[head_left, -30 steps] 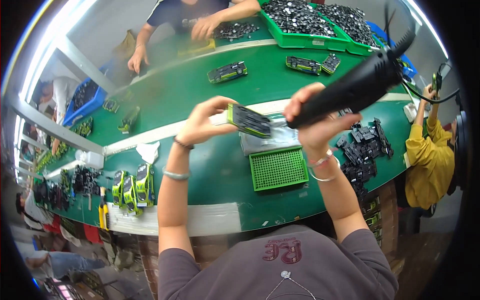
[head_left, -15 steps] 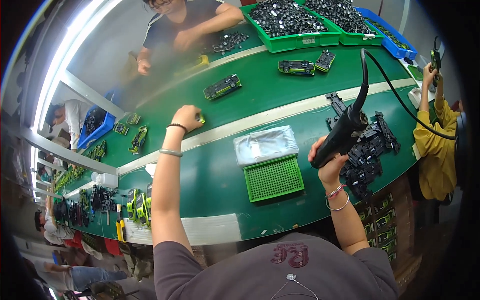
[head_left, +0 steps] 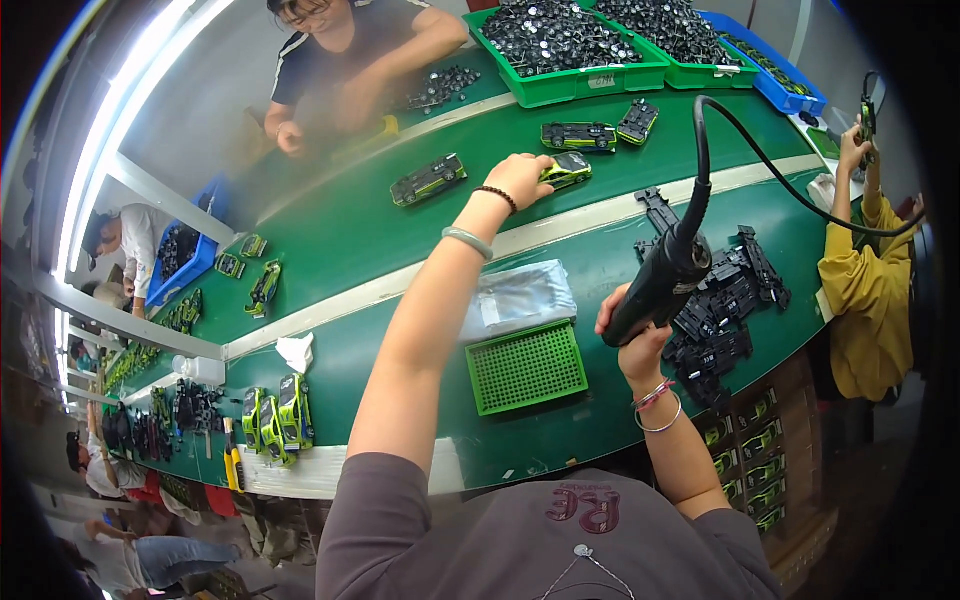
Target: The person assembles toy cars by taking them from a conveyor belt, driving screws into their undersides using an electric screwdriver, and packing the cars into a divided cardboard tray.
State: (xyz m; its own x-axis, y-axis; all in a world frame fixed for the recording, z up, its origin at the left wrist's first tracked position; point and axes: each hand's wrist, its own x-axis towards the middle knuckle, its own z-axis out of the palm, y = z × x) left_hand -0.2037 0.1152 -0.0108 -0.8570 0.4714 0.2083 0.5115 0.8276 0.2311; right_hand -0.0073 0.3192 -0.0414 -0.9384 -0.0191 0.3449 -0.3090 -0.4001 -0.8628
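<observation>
My left hand (head_left: 524,184) reaches across the table's pale divider strip. Its fingers close round the rear end of a yellow-green toy car (head_left: 570,170), which sits wheels down on the far green surface. Beyond it lie two upturned toy cars, a black-bottomed one (head_left: 578,137) and a tilted one (head_left: 637,121); another upturned toy car (head_left: 428,181) rests to the left. In my right hand (head_left: 640,340) is a black electric screwdriver (head_left: 655,290), fingers wrapped round its body, with a cable looping from its top. Its tip is hidden. Black chassis parts (head_left: 715,325) are heaped beside it.
A green perforated basket (head_left: 528,370) and a plastic-wrapped pack (head_left: 520,298) stand in front of me. Green bins (head_left: 570,80) of wheels are at the back. More car bodies (head_left: 275,420) and yellow-handled cutters (head_left: 232,458) lie left. Co-workers sit opposite and at the right.
My left hand has moved right along the far surface with the toy car, which now shows more fully. My right hand still holds the screwdriver, and the whole view has shifted slightly.
</observation>
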